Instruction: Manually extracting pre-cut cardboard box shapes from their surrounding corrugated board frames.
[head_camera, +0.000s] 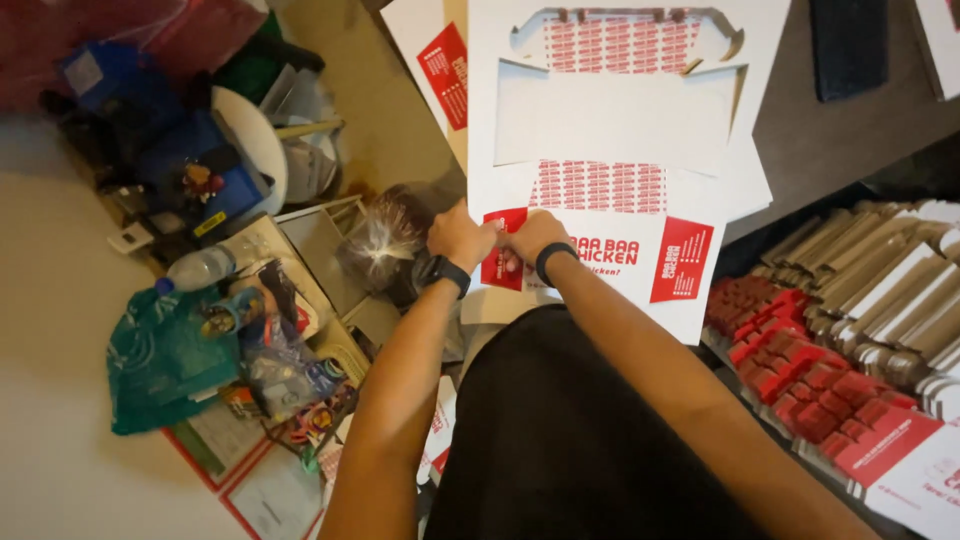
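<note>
On the near edge of the flat white-and-red carton blank, which tops a stack of like sheets, both hands pinch a red corner panel. The left hand and right hand sit knuckle to knuckle, each closed on the card, forearms angled in from below. Uneven pulling could likely tear or crease the flap. Right of the blank lie rows of folded cartons; left, a green bag.

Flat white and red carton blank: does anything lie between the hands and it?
Nothing visible does. The left hand and right hand already rest on the near edge of the flat carton blank, side by side at its red panel. The dark bag lies off to the left.
</note>
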